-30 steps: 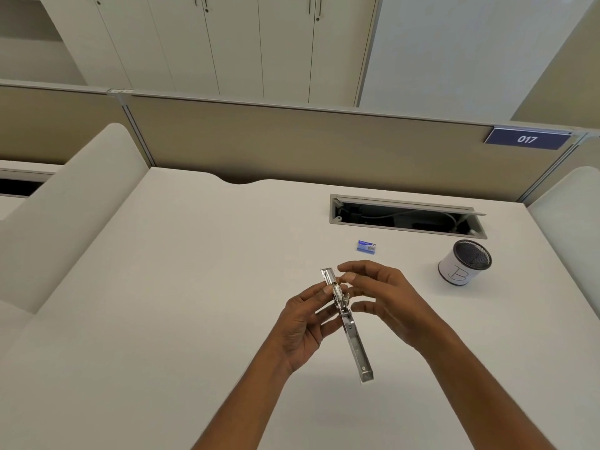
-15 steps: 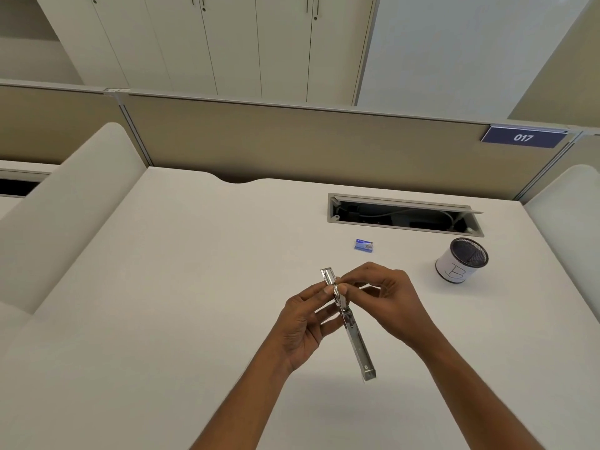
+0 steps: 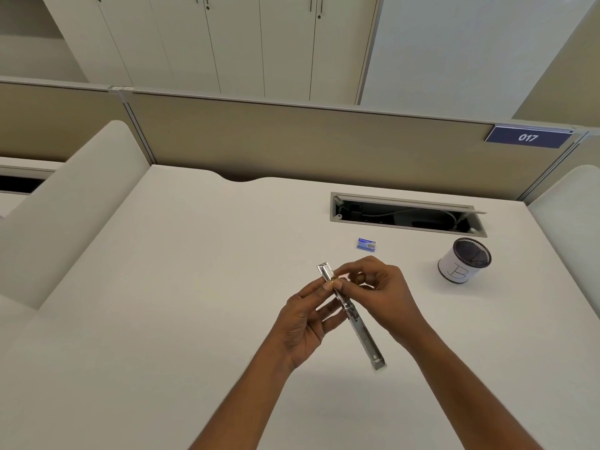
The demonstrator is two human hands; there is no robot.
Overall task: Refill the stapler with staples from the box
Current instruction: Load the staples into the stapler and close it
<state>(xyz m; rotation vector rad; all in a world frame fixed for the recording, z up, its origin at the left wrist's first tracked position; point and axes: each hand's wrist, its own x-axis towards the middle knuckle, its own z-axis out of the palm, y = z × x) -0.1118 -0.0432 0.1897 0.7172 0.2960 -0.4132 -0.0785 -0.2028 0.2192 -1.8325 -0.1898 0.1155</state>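
I hold the stapler (image 3: 363, 339) with both hands, lifted above the white desk (image 3: 162, 287) and not touching it. It is a long, thin piece of silver metal. Its far end points away from me and a little to the left, and its near end hangs free toward me, lower and to the right.

My left hand (image 3: 308, 316) is under and to the left of the stapler. The thumb and the first fingers are curled and pinch the metal near its far end, with the palm turned up toward me. My right hand (image 3: 380, 293) comes from the right side. Its fingers are bent inward, and the thumb and forefinger are pressed on the same upper part of the stapler, just beside the left fingertips. A very small golden spot shows there between the fingertips — I cannot tell what it is, and I cannot tell if my right fingers also hold staples.

The box of staples (image 3: 367, 244) is small and blue. It lies flat on the desk just behind my right hand, apart from it.

To the right of the box stands a white round cup (image 3: 464, 259) with a dark mesh inside and a thin letter drawn on its side. Behind the box there is an open cable slot (image 3: 406, 214) in the desk, with wires inside. On the beige partition (image 3: 292, 141) at the back hangs a blue sign (image 3: 527, 137) — it reads 017.
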